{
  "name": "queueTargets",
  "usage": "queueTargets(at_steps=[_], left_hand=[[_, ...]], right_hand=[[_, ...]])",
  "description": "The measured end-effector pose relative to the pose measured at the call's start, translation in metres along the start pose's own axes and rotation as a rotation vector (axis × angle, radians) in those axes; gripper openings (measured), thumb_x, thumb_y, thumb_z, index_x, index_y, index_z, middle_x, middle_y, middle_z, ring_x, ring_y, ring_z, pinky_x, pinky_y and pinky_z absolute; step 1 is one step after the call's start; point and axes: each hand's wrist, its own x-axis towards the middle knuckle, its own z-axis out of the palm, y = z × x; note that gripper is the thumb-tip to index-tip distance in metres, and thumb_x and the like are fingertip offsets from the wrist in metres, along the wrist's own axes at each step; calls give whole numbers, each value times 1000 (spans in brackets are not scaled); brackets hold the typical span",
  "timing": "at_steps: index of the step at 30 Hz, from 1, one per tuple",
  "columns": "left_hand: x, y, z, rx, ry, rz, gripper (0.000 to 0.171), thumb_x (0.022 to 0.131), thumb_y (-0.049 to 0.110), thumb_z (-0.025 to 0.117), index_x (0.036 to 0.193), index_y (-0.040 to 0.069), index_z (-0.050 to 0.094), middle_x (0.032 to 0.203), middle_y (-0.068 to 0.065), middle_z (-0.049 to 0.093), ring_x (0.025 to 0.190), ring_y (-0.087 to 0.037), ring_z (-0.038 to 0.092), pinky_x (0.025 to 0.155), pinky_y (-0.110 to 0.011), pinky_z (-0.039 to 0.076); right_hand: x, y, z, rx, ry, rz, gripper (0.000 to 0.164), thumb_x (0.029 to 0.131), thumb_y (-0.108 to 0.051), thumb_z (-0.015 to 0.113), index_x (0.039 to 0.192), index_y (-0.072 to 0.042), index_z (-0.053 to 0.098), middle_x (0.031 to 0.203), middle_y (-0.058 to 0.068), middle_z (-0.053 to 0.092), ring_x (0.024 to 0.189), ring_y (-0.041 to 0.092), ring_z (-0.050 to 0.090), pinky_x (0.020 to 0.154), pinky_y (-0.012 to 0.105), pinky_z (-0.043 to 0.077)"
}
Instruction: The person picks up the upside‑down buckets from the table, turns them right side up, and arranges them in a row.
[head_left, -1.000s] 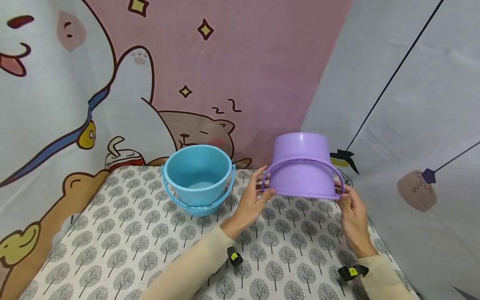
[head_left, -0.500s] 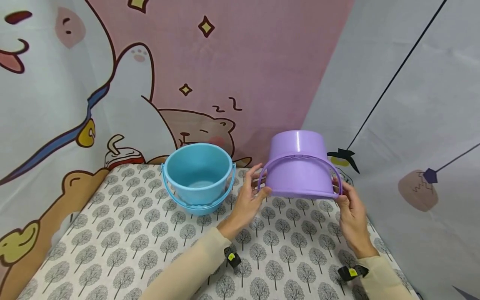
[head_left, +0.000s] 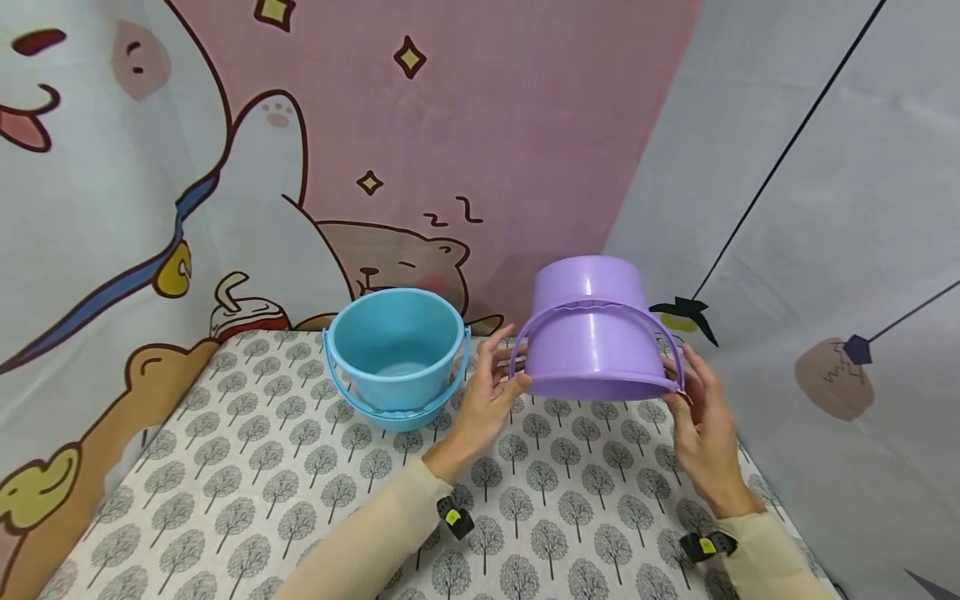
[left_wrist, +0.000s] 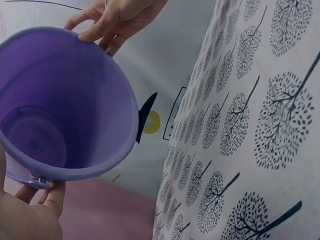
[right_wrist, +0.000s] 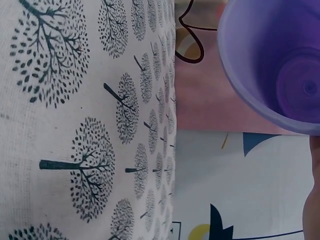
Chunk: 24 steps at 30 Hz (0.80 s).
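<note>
Upside down and tilted, a purple bucket (head_left: 588,342) is held in the air above the table's right half. My left hand (head_left: 480,400) grips its rim on the left, thumb in front and fingers behind. On the opposite side my right hand (head_left: 705,433) pinches the rim near the handle joint. The bucket's handle (head_left: 600,305) arcs across its outer wall. In the left wrist view the bare inside of the purple bucket (left_wrist: 75,100) shows, with both hands at its rim. A light blue bucket (head_left: 397,358) stands upright on the table, left of my left hand.
A cloth (head_left: 300,525) printed with grey trees covers the table. Behind it hangs a backdrop (head_left: 510,125) with cartoon animals, and a pale backdrop (head_left: 825,275) closes off the right side. The blue bucket's handle (head_left: 397,414) hangs down in front.
The purple bucket has shifted slightly left and tipped so its opening turns a little toward me. Both hands keep hold of its rim. The blue bucket stays put.
</note>
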Motion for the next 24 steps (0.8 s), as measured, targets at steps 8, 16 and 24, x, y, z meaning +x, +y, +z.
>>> queueTargets(at_steps=[8,16,24], left_hand=[[-3,0,-4,31,2,65,85,115,55,67,185,32,24,169,-27,60,149,-48,69,123,-49,65],[-4,4,-6,100,-6,127,74,117,9,68,182,22,34,169,-26,62,147,-46,71,121,-43,67],[-4,5,-10,138,-31,186,70,114,-2,67,177,13,41,167,-29,61,144,-51,72,115,-36,70]], right_hand=[[3,0,-3,-63,7,-138,103,83,47,62,174,12,28,167,-10,64,144,-4,70,115,19,60],[1,0,-4,-137,46,-155,94,83,43,71,168,10,47,166,15,64,141,-4,71,103,10,62],[4,-1,-6,-135,40,-137,93,84,39,74,168,7,51,145,41,68,114,-10,81,66,1,58]])
